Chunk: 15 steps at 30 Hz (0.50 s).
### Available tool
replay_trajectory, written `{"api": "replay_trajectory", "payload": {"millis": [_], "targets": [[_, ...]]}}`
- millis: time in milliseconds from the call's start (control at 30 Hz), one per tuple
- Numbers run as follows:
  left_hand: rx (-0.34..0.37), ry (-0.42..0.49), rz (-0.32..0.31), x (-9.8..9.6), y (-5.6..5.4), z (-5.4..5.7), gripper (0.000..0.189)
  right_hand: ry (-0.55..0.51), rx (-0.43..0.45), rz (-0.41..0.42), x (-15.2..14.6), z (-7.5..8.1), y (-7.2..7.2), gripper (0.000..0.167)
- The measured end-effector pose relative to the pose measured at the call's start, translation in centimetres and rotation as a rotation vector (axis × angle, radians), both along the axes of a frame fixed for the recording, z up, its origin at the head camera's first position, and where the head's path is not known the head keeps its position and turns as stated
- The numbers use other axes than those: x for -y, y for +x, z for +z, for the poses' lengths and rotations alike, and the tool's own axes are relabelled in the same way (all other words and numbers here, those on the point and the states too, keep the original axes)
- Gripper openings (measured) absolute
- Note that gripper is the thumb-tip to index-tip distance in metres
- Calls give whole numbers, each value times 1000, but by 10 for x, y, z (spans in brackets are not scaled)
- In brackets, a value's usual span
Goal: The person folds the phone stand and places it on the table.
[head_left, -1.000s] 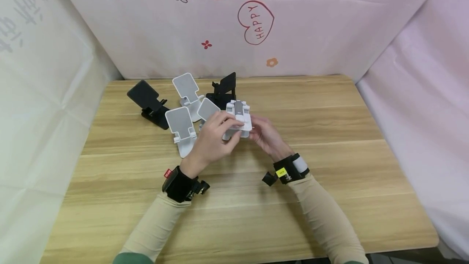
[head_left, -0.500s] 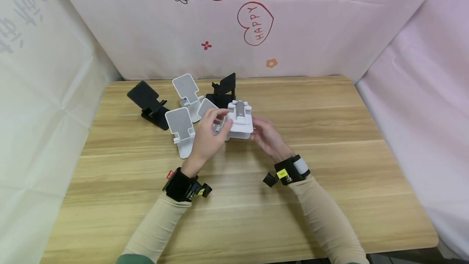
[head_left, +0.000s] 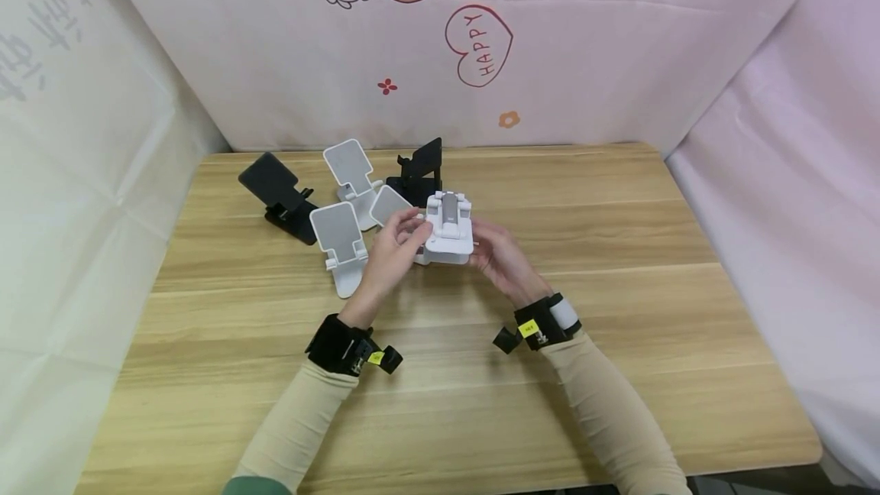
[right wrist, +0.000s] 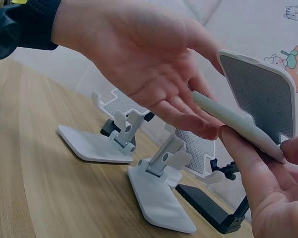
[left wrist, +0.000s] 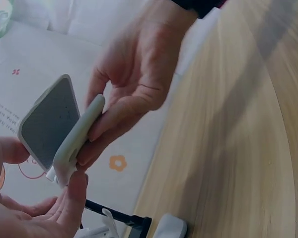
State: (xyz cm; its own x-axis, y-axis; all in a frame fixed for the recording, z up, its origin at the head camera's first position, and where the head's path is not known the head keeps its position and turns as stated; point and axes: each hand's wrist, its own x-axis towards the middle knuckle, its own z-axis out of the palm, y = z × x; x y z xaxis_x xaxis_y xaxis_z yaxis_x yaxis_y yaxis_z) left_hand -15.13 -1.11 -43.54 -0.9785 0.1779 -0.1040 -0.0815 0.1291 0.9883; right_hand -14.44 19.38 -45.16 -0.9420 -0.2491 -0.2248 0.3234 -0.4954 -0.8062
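Both hands hold a white phone stand (head_left: 448, 241) above the middle of the table, its hinged arm with a grey strip facing up. On its left side is my left hand (head_left: 387, 257), thumb at the near corner and fingers partly hidden behind. From the right, my right hand (head_left: 507, 264) grips the stand, with some fingertips hidden under it. In the left wrist view the grey-padded panel (left wrist: 50, 121) stands at an angle to the base plate (left wrist: 78, 136). The right wrist view shows the same panel (right wrist: 263, 94) between the two hands.
Left of the hands stand several phone stands: a front white one (head_left: 338, 231), a rear white one (head_left: 349, 165), a partly hidden white one (head_left: 389, 203), a black one (head_left: 271, 180) at far left and another black one (head_left: 421, 163) behind. A printed cloth (head_left: 584, 59) hangs behind the wooden table (head_left: 619, 250).
My left hand has drawn back leftward from across the top of the phone stand to its left edge. My right hand stays nearly in place, still holding the stand.
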Motion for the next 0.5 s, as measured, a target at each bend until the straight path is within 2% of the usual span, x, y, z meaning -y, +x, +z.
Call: {"api": "replay_trajectory", "payload": {"millis": [133, 300, 500], "targets": [[104, 78, -18, 0, -2, 0, 56, -1, -2, 6, 0, 0, 0, 28], [122, 122, -28, 1, -2, 0, 52, 5, -10, 26, 0, 1, 0, 28], [134, 110, -31, 3, -1, 3, 54, 28, -8, 43, 1, 3, -1, 39]]}}
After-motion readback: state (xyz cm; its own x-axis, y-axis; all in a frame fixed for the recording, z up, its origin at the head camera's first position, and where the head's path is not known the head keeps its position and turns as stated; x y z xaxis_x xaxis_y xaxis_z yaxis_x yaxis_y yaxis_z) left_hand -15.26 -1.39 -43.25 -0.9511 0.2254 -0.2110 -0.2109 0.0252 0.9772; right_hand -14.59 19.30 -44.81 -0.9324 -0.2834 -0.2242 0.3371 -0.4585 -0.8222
